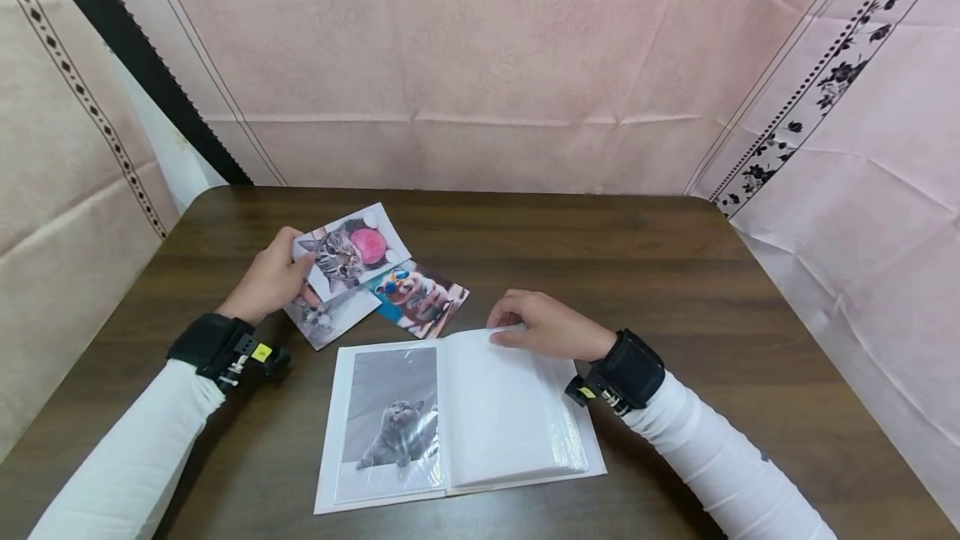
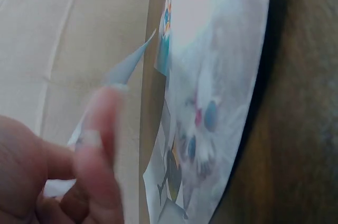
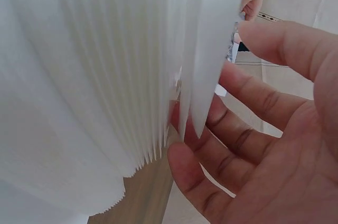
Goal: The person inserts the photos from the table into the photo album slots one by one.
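Observation:
An open photo album lies on the table, a grey kitten photo in its left pocket and a blank white page on the right. At that page's top edge my right hand has its thumb and fingers around the sheet; the right wrist view shows the fingers among the fanned pages. My left hand pinches a tabby kitten photo with a pink ball, raised off the pile. Beneath it lie another kitten photo and a colourful photo with blue goggles.
The brown wooden table reaches back to a pale cloth curtain. Patterned cloth hangs on the right, with more at the left. Each wrist wears a black strap with a small camera.

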Motion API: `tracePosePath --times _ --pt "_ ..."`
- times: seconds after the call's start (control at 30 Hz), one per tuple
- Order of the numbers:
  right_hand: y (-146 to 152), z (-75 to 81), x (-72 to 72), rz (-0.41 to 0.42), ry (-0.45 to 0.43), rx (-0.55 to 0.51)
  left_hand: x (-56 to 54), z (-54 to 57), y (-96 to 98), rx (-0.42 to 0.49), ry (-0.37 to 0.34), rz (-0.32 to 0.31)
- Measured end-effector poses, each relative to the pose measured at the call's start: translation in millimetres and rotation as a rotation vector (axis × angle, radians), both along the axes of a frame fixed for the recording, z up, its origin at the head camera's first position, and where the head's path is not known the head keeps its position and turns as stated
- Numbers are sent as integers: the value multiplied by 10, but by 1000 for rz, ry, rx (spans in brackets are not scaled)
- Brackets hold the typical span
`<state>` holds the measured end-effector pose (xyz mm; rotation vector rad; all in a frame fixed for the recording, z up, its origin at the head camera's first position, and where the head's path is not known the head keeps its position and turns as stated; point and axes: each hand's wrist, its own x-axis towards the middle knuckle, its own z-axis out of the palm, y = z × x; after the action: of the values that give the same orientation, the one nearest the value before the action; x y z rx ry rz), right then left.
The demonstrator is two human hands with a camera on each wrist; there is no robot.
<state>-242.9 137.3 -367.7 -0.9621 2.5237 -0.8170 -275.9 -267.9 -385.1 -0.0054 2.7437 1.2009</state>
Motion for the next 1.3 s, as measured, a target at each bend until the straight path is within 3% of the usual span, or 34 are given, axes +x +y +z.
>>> tracePosePath --times 0.27,0.43,0.67,1.0,1.3 --pt "-5 -13 -15 12 6 -14 26 40 47 61 7 -14" --pt "-6 -30 -31 16 -4 -8 32 75 142 103 10 -58" --pt "-25 -23 -51 11 -13 -1 66 107 271 98 135 -162" --pt "-46 -8 -70 36 -15 -3 77 203 436 107 78 -153" --pt "-52 -41 -128 45 -41 -28 54 228 540 228 155 -189"
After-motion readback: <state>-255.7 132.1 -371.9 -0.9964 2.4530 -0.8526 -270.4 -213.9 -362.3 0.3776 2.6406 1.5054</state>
